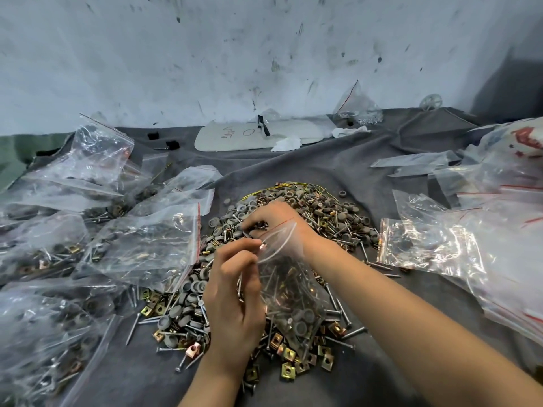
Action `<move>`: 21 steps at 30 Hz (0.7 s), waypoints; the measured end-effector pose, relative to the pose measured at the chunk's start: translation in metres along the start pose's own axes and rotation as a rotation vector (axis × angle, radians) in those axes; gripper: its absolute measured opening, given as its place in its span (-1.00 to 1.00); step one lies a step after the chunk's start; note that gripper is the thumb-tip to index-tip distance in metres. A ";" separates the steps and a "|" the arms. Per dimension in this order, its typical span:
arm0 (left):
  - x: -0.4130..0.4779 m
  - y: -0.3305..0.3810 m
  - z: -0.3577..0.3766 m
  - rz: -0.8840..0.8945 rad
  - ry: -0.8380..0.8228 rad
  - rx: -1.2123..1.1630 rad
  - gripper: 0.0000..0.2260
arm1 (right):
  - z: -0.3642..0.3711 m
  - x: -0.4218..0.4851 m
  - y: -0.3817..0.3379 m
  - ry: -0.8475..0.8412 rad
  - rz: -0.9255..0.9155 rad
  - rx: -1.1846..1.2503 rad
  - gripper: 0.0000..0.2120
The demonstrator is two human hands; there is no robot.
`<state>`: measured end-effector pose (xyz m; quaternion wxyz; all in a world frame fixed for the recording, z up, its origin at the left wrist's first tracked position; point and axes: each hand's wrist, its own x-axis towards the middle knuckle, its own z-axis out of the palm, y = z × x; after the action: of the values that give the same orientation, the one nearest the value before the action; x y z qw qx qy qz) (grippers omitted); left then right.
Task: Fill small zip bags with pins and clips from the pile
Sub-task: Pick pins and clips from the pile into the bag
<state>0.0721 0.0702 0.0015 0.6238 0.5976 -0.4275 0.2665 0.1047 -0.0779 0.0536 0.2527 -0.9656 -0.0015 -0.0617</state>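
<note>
Left hand (235, 292): we are pinching the bag (291, 298) rim; right hand (274, 220): we are gripping parts (249, 229) on the pile (329, 210).

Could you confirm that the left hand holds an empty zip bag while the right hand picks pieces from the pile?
Not quite: the bag is not empty. The head view shows the zip bag, held near its mouth by the left hand, part-filled with pins and clips. The rest stands: the right hand reaches into the pile with its fingers down among the pieces.
</note>
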 end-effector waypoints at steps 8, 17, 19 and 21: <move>-0.001 -0.003 0.002 -0.027 0.009 0.016 -0.86 | -0.006 0.002 -0.004 -0.035 -0.020 -0.211 -0.79; -0.002 -0.003 0.000 -0.028 0.011 0.002 -0.89 | -0.004 0.008 -0.006 -0.080 0.067 -0.140 -0.83; -0.002 -0.003 0.000 -0.031 0.012 0.001 -0.87 | -0.007 0.004 -0.007 -0.080 0.042 -0.119 -0.84; -0.002 -0.003 0.001 -0.037 0.009 0.000 -0.85 | -0.007 -0.002 -0.006 -0.009 -0.004 -0.081 -0.86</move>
<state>0.0736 0.0696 -0.0022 0.6304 0.6042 -0.4136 0.2578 0.1018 -0.0755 0.0623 0.2133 -0.9753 -0.0021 -0.0577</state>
